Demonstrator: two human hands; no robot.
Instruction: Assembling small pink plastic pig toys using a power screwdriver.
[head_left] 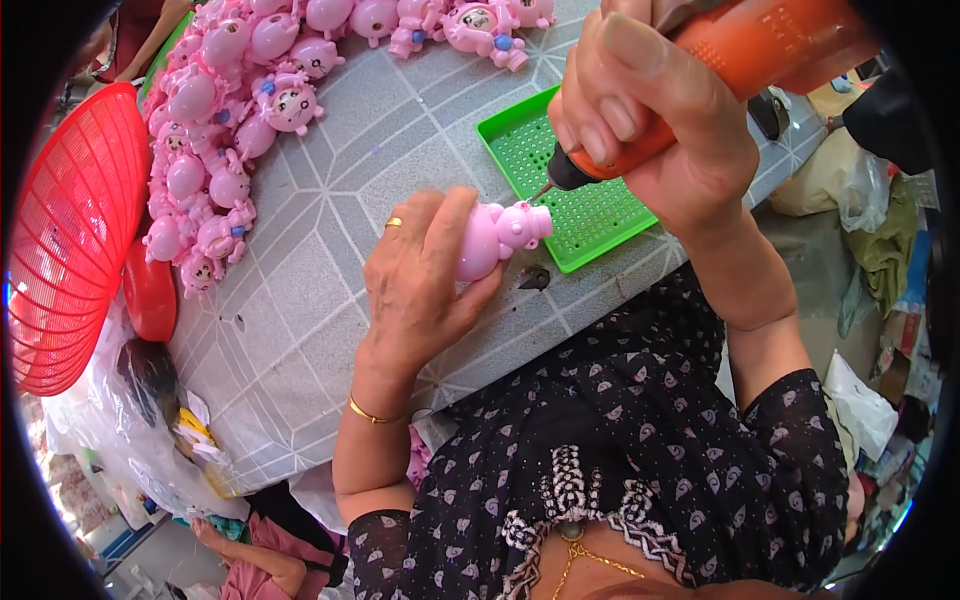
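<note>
My left hand (415,280) is wrapped round a pink plastic toy figure (480,248), which lies on its side just above the table, its narrow end toward the right. In my right hand (700,150) is an orange power screwdriver (760,50) with a black nose (570,170). Its thin bit slants down to the left and meets the toy near the small end; whether it sits in a screw cannot be made out. Beneath the screwdriver stands a shallow green perforated tray (612,243). A small dark piece (535,277) lies beside the toy.
A big heap of pink toy figures (225,185) covers the table's far left and back. At the left edge lean a red slatted basket (75,240) and a smaller red container (150,295). Plastic bags (120,430) hang below. Another person's arm (255,560) shows at lower left.
</note>
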